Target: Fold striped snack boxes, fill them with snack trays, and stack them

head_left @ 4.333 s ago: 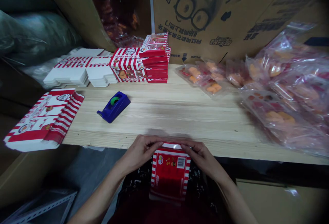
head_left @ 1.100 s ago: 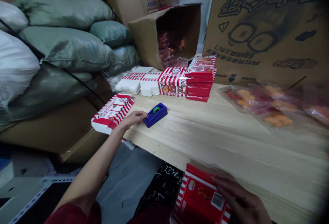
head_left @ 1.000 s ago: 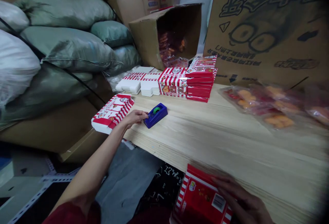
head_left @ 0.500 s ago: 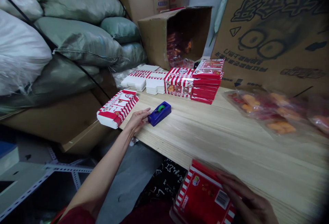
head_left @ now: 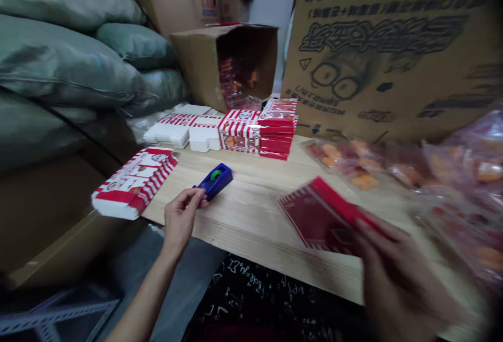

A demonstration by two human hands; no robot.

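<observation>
My left hand (head_left: 184, 210) is at the front end of a blue tape dispenser (head_left: 220, 181) with a green-cored roll, thumb and fingers pinched together. Whatever is in the pinch is too small to make out. On the right, blurred by motion, my right hand (head_left: 396, 263) grips a red carton (head_left: 314, 216) with striped edges, holding it tilted over the table. A stack of flat red-and-white cartons (head_left: 135, 180) lies left of the dispenser. Behind it, more white-ended cartons (head_left: 168, 131) and a pile of red striped cartons (head_left: 240, 131) stand in a row.
The wooden table (head_left: 251, 200) has its front edge near my lap. Clear bags with orange pieces (head_left: 363, 166) lie along its right side. An open cardboard box (head_left: 196, 64) holds more bags at the back. A large printed carton (head_left: 385, 59) stands behind; stuffed sacks (head_left: 58, 64) are piled left.
My left hand has gone from outstretched fingers to a pinch at the dispenser. My right hand has raised the red carton from near my lap to above the table. The view has swung right.
</observation>
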